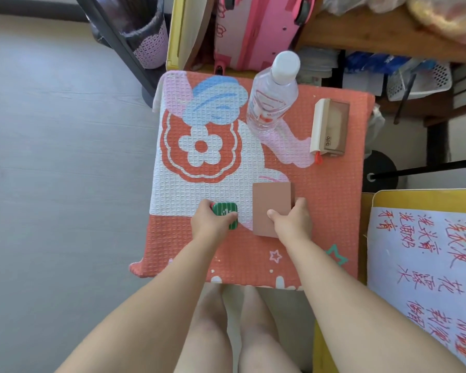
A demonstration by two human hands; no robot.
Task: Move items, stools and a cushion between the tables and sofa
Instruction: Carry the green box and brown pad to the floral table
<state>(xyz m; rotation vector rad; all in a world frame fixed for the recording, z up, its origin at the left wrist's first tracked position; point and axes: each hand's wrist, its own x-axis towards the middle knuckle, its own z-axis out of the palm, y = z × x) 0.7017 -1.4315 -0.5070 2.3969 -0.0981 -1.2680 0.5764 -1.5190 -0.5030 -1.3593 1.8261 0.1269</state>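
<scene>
An orange waffle-weave cloth (pixel 334 211) with a cartoon print covers a small table in front of me. On its near part, my left hand (pixel 209 220) grips a small green striped box (pixel 226 211). Beside it, my right hand (pixel 291 219) holds the near end of a flat brown box (pixel 271 203), thumb on top. A clear water bottle (pixel 273 98) with a white cap stands at the far side. To the bottle's right lies a beige and brown box (pixel 330 127) with a red tag.
A yellow table (pixel 425 197) with a handwritten blue sheet (pixel 425 265) stands to the right. Behind are a pink suitcase (pixel 253 30), a wooden shelf with bags, white baskets (pixel 420 79) and a black round stand base (pixel 379 170). A pink bin (pixel 148 44) stands far left on grey floor.
</scene>
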